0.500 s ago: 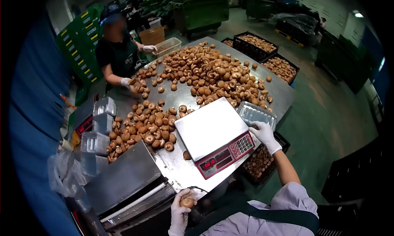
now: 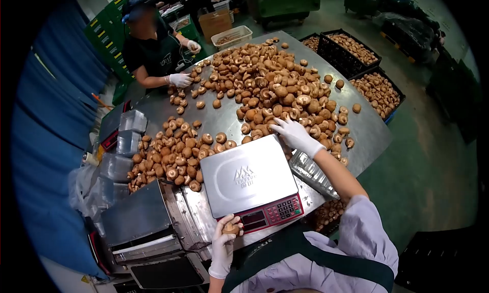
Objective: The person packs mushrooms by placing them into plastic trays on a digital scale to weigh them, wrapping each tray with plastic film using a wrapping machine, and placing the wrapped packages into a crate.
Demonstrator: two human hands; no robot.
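My gloved left hand [image 2: 222, 252] is closed around a brown mushroom [image 2: 231, 229], just in front of the digital scale's near-left corner. The scale [image 2: 224, 191] has a bare metal plate and a red keypad panel. My gloved right hand [image 2: 296, 137] reaches past the scale's right side to the near edge of a large mushroom pile [image 2: 270, 79]. Its fingers are stretched out over the mushrooms, and I see nothing held in them. Partly beneath my right forearm lies a clear plastic tray [image 2: 311, 175].
Across the metal table [image 2: 364, 145], a co-worker [image 2: 153, 53] in white gloves handles mushrooms. A smaller mushroom heap [image 2: 175, 150] lies left of the scale, beside stacked clear trays [image 2: 116, 166] and a metal machine [image 2: 135, 211]. Black crates [image 2: 349, 48] of mushrooms stand beyond the far right edge.
My right hand has left the clear tray and moved forward and left onto the mushroom pile. The left hand still holds its mushroom, now nearer the scale. The view has shifted.
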